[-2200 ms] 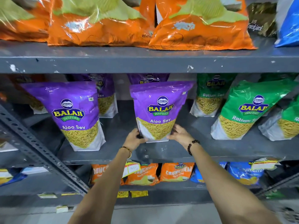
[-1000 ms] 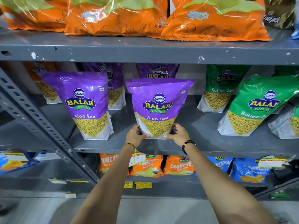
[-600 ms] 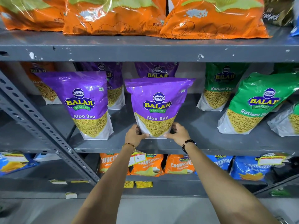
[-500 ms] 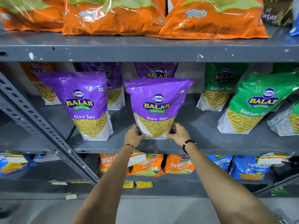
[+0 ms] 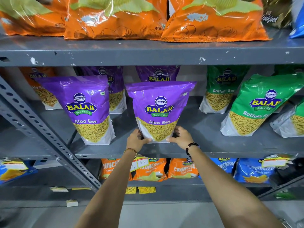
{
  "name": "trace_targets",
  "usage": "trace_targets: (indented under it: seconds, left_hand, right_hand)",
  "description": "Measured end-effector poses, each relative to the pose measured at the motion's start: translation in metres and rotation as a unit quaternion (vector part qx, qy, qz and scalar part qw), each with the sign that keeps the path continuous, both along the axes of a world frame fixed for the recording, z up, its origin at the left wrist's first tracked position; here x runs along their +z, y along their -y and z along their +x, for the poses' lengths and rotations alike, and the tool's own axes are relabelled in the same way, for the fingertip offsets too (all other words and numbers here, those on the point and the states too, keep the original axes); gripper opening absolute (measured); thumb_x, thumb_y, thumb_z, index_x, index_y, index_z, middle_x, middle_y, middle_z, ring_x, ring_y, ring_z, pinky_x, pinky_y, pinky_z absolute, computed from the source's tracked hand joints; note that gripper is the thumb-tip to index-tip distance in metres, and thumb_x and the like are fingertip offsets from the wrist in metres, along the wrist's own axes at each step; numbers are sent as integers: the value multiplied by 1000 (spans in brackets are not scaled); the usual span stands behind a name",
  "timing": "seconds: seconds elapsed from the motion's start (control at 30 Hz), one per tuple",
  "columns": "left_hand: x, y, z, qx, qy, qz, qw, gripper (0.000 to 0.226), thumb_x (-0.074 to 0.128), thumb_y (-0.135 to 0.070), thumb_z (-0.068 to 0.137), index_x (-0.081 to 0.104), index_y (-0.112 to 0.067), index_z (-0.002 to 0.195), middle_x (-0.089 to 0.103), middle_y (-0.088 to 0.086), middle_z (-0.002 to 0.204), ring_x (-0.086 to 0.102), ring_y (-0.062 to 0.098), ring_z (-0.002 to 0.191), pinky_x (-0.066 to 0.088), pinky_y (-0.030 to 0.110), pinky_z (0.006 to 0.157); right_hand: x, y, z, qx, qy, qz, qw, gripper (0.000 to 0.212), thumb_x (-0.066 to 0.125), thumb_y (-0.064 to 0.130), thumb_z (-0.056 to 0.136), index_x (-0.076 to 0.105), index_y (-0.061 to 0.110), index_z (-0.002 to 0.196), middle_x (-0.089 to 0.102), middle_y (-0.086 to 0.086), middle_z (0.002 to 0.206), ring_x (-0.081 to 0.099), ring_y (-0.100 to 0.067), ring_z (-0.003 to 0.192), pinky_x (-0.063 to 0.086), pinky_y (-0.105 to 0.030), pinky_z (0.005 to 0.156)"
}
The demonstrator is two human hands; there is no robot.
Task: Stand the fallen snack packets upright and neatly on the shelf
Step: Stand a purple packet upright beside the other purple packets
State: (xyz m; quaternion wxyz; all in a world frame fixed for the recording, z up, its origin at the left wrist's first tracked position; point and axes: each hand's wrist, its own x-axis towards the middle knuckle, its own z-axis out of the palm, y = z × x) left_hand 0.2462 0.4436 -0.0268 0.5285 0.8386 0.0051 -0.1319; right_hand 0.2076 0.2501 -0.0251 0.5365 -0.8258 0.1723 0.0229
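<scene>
A purple Aloo Sev packet (image 5: 158,109) stands upright near the front edge of the grey middle shelf (image 5: 205,145). My left hand (image 5: 135,139) grips its lower left corner and my right hand (image 5: 180,136) grips its lower right corner. A second purple Aloo Sev packet (image 5: 85,107) stands upright to the left. Two more purple packets (image 5: 158,74) stand behind. To the right a green Ratlami Sev packet (image 5: 256,106) leans to the right, and another green packet (image 5: 220,91) stands behind it.
A slanted perforated metal brace (image 5: 41,137) crosses the left side. Orange chip bags (image 5: 115,18) fill the shelf above. Orange and blue Crunchem packets (image 5: 182,168) sit on the lower shelf, with a price tag (image 5: 139,162) hanging at the edge. A further green packet (image 5: 292,122) lies tilted at far right.
The held purple packet has been brought a little more upright and square to the shelf front. Both hands stay on its bottom corners; the camera view shifted slightly.
</scene>
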Motion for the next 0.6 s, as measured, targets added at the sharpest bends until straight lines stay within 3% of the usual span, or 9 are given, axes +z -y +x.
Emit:
trace_targets:
  seconds: [0.1, 0.4, 0.6]
  left_hand:
    - [-1, -2, 0, -4, -1, -1, 1000, 59, 77, -17, 72, 48, -6, 122, 60, 15, 128, 59, 32, 115, 50, 44, 96]
    - [0, -2, -1, -9, -6, -9, 1000, 57, 75, -14, 74, 48, -7, 123, 58, 13, 131, 57, 32, 119, 48, 45, 99]
    - [-6, -1, -17, 19, 8, 13, 1000, 62, 74, -12, 75, 44, -9, 128, 56, 12, 133, 53, 32, 124, 43, 49, 105]
  right_hand:
    - [0, 0, -1, 5, 1, -7, 1000, 61, 78, 13, 67, 50, 9, 122, 61, -11, 126, 56, -25, 115, 43, -30, 90]
    - [0, -1, 0, 8, -5, -8, 1000, 63, 77, 14, 69, 49, 10, 125, 59, -9, 128, 55, -26, 118, 44, -37, 96]
    - [-11, -1, -14, -32, 4, -25, 999, 84, 79, 17, 66, 36, 11, 139, 51, -12, 139, 50, -29, 125, 43, -47, 104]
